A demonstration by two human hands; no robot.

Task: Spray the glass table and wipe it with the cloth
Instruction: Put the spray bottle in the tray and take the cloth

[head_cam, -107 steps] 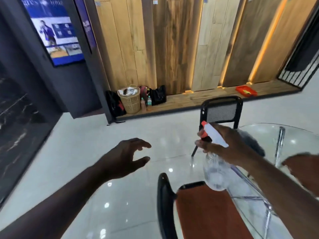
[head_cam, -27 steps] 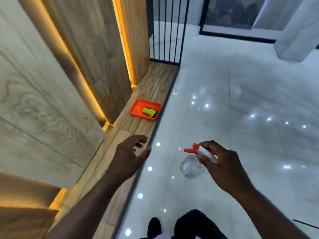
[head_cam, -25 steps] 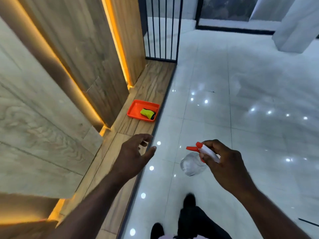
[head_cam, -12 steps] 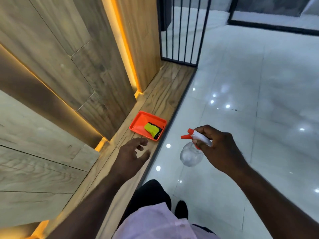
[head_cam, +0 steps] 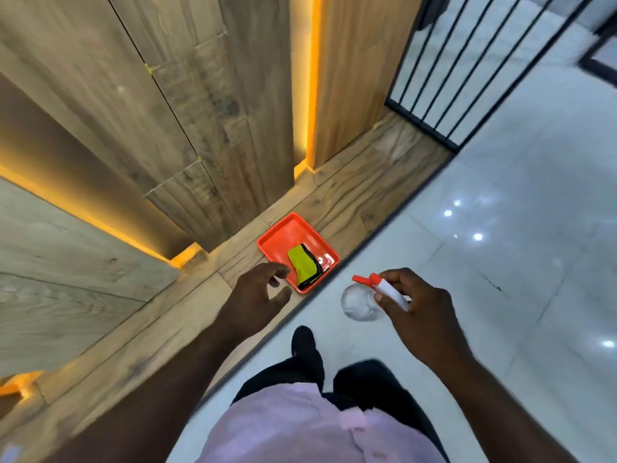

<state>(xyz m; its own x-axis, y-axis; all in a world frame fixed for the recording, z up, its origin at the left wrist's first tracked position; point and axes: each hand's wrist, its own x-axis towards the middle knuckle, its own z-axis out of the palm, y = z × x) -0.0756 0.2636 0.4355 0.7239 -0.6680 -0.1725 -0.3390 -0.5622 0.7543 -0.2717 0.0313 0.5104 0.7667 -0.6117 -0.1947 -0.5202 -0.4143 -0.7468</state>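
A folded yellow-green cloth (head_cam: 302,264) with a black edge lies in an orange tray (head_cam: 283,232) on a low wooden ledge. My left hand (head_cam: 257,295) hovers just left of the tray's near corner, fingers loosely spread and holding nothing, a little short of the cloth. My right hand (head_cam: 417,309) grips the white neck of a clear spray bottle (head_cam: 362,300) with an orange trigger and nozzle, held over the white floor to the right of the tray. The glass table is out of view.
Tall wood panels with orange strip lights (head_cam: 310,95) rise behind the ledge (head_cam: 350,192). A black barred gate (head_cam: 467,68) stands at the upper right. Glossy white floor tiles (head_cam: 517,262) spread to the right. My legs and a dark shoe (head_cam: 303,342) are below.
I have walked from the glass table to the ledge. The tray and cloth are now much closer, and my left hand has reached forward to the tray's edge. The bottle stays in my right hand.
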